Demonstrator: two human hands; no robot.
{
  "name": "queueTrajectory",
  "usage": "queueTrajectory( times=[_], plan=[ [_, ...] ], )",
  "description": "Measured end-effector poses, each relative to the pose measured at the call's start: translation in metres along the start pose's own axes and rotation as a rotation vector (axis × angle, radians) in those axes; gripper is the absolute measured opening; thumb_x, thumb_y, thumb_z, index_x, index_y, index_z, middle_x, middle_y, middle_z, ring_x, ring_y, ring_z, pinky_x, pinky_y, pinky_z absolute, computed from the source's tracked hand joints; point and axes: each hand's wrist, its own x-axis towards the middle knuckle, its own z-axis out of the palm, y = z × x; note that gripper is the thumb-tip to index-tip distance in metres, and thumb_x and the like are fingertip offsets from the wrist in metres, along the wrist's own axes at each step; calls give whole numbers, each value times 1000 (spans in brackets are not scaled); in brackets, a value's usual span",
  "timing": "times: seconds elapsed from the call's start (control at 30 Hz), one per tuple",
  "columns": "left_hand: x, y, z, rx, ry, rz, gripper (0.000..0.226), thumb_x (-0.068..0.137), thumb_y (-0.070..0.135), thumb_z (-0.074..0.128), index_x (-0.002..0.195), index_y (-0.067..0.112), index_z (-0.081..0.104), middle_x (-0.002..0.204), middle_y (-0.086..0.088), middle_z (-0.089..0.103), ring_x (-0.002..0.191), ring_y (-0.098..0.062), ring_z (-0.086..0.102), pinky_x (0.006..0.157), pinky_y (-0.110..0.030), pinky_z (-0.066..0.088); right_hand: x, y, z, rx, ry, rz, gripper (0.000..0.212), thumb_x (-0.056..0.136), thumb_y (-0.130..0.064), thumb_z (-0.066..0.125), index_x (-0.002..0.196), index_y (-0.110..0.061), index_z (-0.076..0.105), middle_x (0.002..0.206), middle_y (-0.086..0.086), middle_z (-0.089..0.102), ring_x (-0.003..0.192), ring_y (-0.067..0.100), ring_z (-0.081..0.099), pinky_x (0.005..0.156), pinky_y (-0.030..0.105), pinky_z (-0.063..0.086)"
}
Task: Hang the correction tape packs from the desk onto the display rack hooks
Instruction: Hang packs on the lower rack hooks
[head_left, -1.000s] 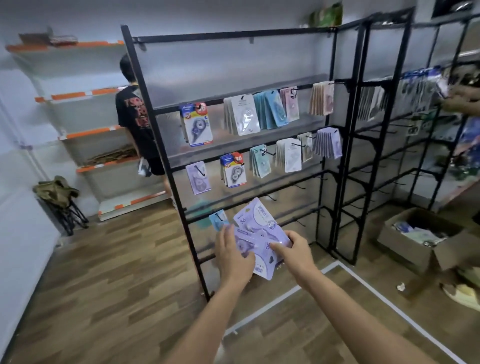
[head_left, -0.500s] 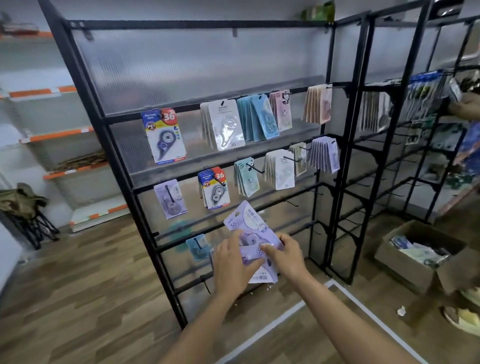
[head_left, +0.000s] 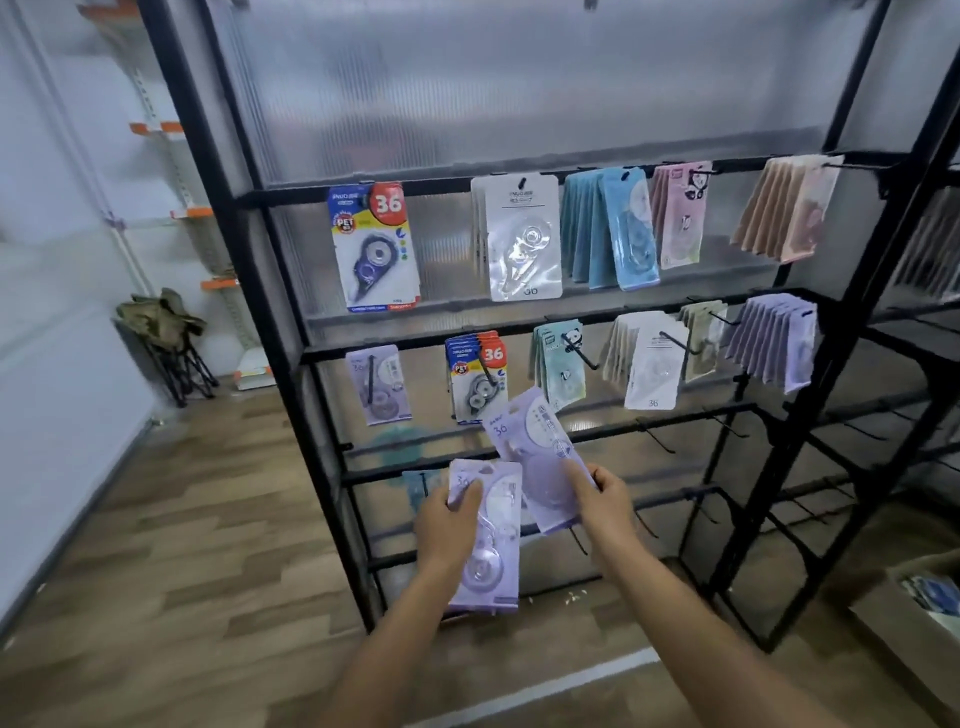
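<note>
Low in the middle of the frame, both hands hold purple correction tape packs in front of the black display rack (head_left: 291, 364). The left hand (head_left: 449, 530) grips a small stack of purple packs (head_left: 488, 551) from its left edge — the thumb lies across the upper front near the printed "36", the other fingers are hidden behind the card. The stack stands nearly upright, its lower end below the hand. The right hand (head_left: 605, 501) pinches a single purple pack (head_left: 535, 457) at its lower right corner; the pack tilts up and left, away from the fingers, its top reaching toward the middle of the frame, just below the hung red-and-blue "36" packs (head_left: 475, 376). The two held packs are close, slightly overlapping in view. One purple pack hangs on a hook (head_left: 378, 384) at centre left.
</note>
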Motion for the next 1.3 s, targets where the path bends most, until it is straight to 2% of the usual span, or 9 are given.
queueTrajectory(
  times=[0.13, 0.27, 0.37, 0.5, 0.7, 0.97, 1.1, 1.2, 1.3],
  plan=[
    [21, 3, -16, -145, 182, -23, 15, 94, 22, 59, 79, 27, 59, 80, 5, 64, 81, -20, 60, 70, -31, 47, 16, 5, 28, 14, -20, 20, 43, 88, -28, 64, 50, -21, 45, 46, -11, 43, 45, 6, 36, 43, 18, 30],
    [45, 10, -37, -227, 251, -35, 9, 96, 23, 55, 89, 22, 61, 91, 0, 66, 86, -19, 62, 73, -31, 49, 25, 7, 55, 51, -75, 60, 32, 89, -26, 62, 60, -15, 54, 50, -9, 57, 44, 1, 50, 42, 15, 38],
    [67, 11, -54, -236, 287, -37, 13, 97, 25, 54, 95, 15, 62, 97, -9, 68, 90, -26, 64, 83, -40, 51, 30, 7, 72, 72, -100, 77, 29, 89, -27, 64, 67, -10, 58, 65, 5, 64, 56, 11, 58, 54, 27, 47],
    [91, 14, -69, -268, 324, -22, 16, 96, 25, 55, 81, 21, 59, 81, 0, 65, 70, -11, 61, 59, -27, 46, 41, 4, 93, 155, -147, 100, 25, 88, -26, 66, 78, -4, 64, 79, 16, 70, 73, 26, 65, 67, 39, 52],
    [114, 7, -84, -286, 290, -47, 21, 97, 25, 54, 104, 8, 65, 97, -9, 71, 87, -25, 68, 79, -40, 56, 51, 4, 122, 195, -177, 181, 18, 89, -24, 64, 76, -12, 65, 86, 14, 72, 78, 27, 67, 60, 34, 54],
    [134, -1, -89, -232, 284, -12, 16, 96, 27, 55, 95, 15, 65, 93, -9, 71, 87, -28, 68, 82, -47, 56, 55, 5, 138, 227, -255, 193, 20, 91, -22, 61, 73, -15, 64, 77, 7, 72, 65, 17, 70, 48, 27, 52],
    [145, -2, -89, -171, 273, 20, 16, 96, 29, 54, 91, 18, 64, 91, -7, 71, 84, -22, 68, 74, -39, 57, 58, 6, 143, 251, -300, 197, 16, 92, -18, 60, 85, -5, 64, 89, 16, 72, 79, 27, 69, 67, 38, 57],
    [161, 0, -88, -151, 278, 32, 17, 97, 31, 54, 87, 21, 63, 85, -1, 70, 74, -10, 66, 54, -15, 49, 60, 9, 145, 265, -300, 220, 16, 92, -17, 60, 83, -4, 63, 83, 14, 72, 73, 24, 68, 61, 33, 57],
    [184, 0, -88, -99, 252, -3, 18, 96, 38, 53, 86, 26, 61, 84, 0, 69, 77, -15, 68, 62, -24, 55, 64, 13, 146, 267, -310, 226, 18, 92, -17, 59, 85, -2, 65, 82, 14, 72, 69, 22, 68, 55, 30, 56]
  ],
)
